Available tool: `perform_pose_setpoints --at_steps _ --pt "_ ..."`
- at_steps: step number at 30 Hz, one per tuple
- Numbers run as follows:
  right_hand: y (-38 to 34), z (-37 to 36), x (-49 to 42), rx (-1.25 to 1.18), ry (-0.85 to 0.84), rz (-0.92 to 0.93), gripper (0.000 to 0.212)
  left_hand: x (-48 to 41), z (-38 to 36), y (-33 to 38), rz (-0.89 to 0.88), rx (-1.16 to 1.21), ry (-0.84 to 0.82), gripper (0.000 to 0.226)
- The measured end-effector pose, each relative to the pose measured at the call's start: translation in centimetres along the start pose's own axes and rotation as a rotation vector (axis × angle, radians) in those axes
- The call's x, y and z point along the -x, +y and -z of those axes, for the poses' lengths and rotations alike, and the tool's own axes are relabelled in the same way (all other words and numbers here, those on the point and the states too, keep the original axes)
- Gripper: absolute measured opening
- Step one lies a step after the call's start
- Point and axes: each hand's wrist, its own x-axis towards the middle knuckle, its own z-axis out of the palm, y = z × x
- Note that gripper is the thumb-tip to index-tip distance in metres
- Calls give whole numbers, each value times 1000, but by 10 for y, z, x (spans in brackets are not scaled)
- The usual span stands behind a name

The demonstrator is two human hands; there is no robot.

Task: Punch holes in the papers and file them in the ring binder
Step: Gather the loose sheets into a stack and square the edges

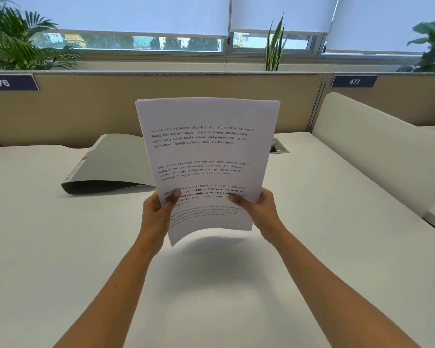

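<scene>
Papers held up over desk, binder shut off to the left

Stack of papers (pixel 206 151) is up in the air w/ both hands on its lower third, printed side facing the person. Long axis runs up and away: top edge tips back toward the partition, bottom edge curls forward and hangs clear of the desk (pixel 60 247), shadow under it. Left hand (pixel 158 209) pinches the left edge, thumb on the front over the text, fingers behind and hidden. Right hand (pixel 259 209) does the same on the right edge, thumb in front, rest behind the sheets.

Ring binder (pixel 111 167) lies flat on the desk, cover closed, beyond and to the left of the stack. Its right part is hidden behind the sheets, and the labelled spine is on its left side. It sits nearer the left hand than the right, apart from both.

No hole punch in view and no holes visible along any edge, so prob. early in the task, i.e. squaring or checking the stack. Next move likely needs one hand freed. The left is better placed to reach the binder while the right keeps the sheets. Risk: a one-hand hold lets the stack flop or fan out.
</scene>
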Motion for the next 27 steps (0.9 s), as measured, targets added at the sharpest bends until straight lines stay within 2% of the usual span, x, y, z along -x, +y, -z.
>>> perform_pose_setpoints --at_steps 6,14,20,27 --pt "28 2 20 -8 5 -68 22 17 3 -27 117 0 -10 17" --pt "17 4 13 -19 4 -33 23 12 1 -18 64 2 -20 19" --pt "41 6 28 34 -16 -115 23 29 4 -38 179 -45 13 16" --pt "29 6 19 16 -37 -93 24 22 3 -26 115 -60 1 19"
